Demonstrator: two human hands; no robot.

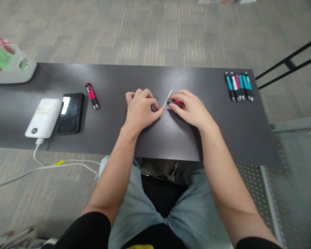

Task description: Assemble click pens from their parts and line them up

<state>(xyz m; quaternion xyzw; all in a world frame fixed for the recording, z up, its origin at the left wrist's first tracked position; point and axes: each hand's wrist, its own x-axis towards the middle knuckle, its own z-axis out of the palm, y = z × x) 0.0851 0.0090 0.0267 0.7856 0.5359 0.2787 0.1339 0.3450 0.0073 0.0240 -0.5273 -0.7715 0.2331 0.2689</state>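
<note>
My left hand is over the middle of the dark table, fingers curled and thumb reaching right. A small dark bit shows by its fingertips; what it grips is mostly hidden. A thin white stick, like a pen refill, slants between my hands, its lower end at my left thumb tip. Across from it, my right hand is closed around a pink pen barrel, partly covered by the fingers. Left of my hands lie two pink-and-black pens, side by side.
Several teal, white and pink pens lie in a row at the table's right end. On the left are a black phone and a white power bank with a cable. A white basket with coloured cloth stands at the far left.
</note>
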